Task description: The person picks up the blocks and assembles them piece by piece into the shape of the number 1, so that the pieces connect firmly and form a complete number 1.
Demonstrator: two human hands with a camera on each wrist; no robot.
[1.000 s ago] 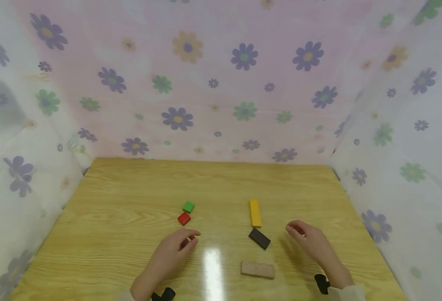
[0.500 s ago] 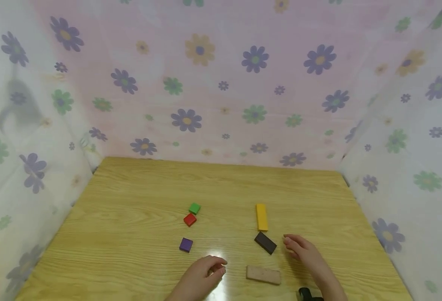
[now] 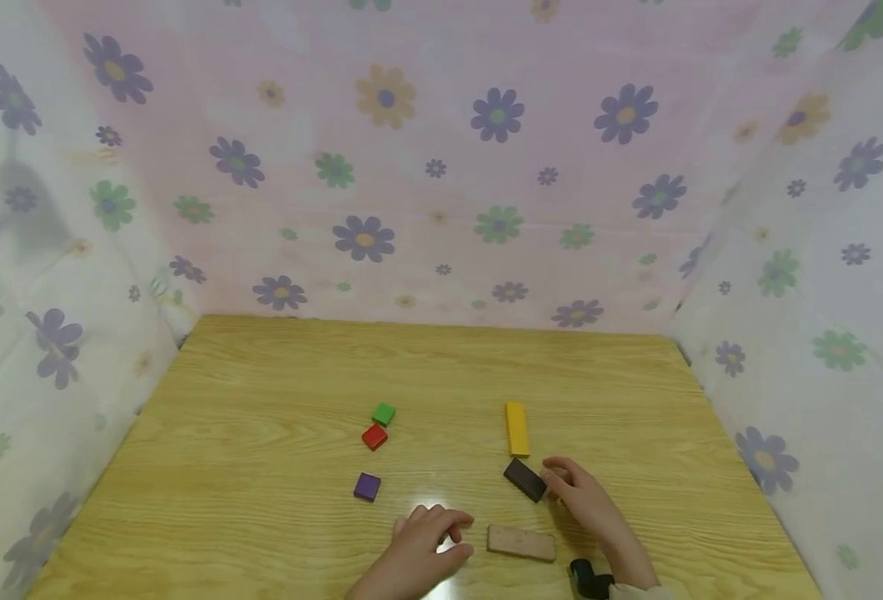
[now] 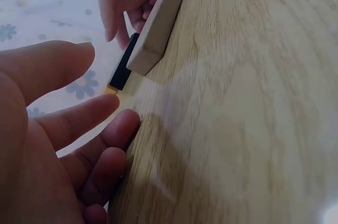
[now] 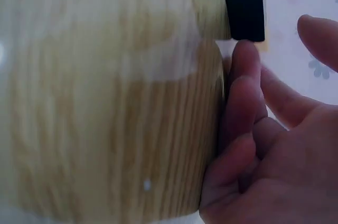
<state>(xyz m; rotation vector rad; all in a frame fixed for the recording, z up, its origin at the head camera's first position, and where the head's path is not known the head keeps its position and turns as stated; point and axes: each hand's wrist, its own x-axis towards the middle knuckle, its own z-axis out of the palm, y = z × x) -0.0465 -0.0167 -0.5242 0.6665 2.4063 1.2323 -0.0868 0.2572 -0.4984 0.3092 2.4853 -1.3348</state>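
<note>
My left hand [image 3: 424, 548] hovers low over the table just left of a tan wooden block [image 3: 520, 543]. Its thumb and fingers are spread, holding nothing; in the left wrist view the tan block [image 4: 158, 28] lies beyond the fingertips. At the right end of a black rectangular block [image 3: 525, 480] is my right hand [image 3: 579, 498], fingers loosely bent. The right wrist view puts its fingertips right at the end of the black block [image 5: 245, 7], while the thumb [image 5: 319, 39] stands away from it. A yellow bar [image 3: 516, 429] lies just behind the black block.
On the left of the wood-grain table [image 3: 261, 392] lie a green block [image 3: 384, 414], a red block [image 3: 374, 437] close by it and a purple block [image 3: 368, 487] nearer me. Flower-print cloth [image 3: 441, 192] encloses the back and sides.
My left hand has moved right and nearer me, toward the tan block, uncovering the purple block. My right hand has come left to the end of the black block. The blocks lie as before.
</note>
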